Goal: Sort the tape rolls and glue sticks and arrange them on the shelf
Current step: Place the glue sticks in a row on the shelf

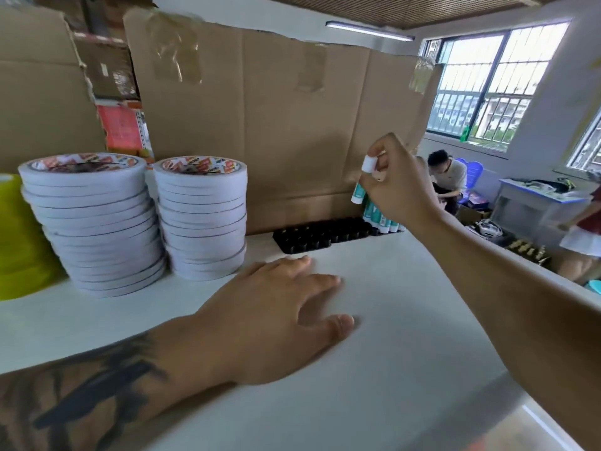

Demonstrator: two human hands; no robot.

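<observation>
Two tall stacks of white tape rolls stand on the white shelf [374,320], the left stack [92,222] leaning, the right stack [203,219] straighter. A black slotted tray [320,236] lies against the cardboard back wall, with several teal-and-white glue sticks [380,218] standing at its right end. My right hand [395,183] pinches a glue stick [362,182] upright just above those sticks. My left hand [279,314] rests flat on the shelf, fingers spread, in front of the tray.
A yellow-green object [19,239] sits at the far left of the shelf. Cardboard sheets [276,125] form the back wall. Beyond the shelf's right end are seated people [450,180], a small table [533,203] and windows.
</observation>
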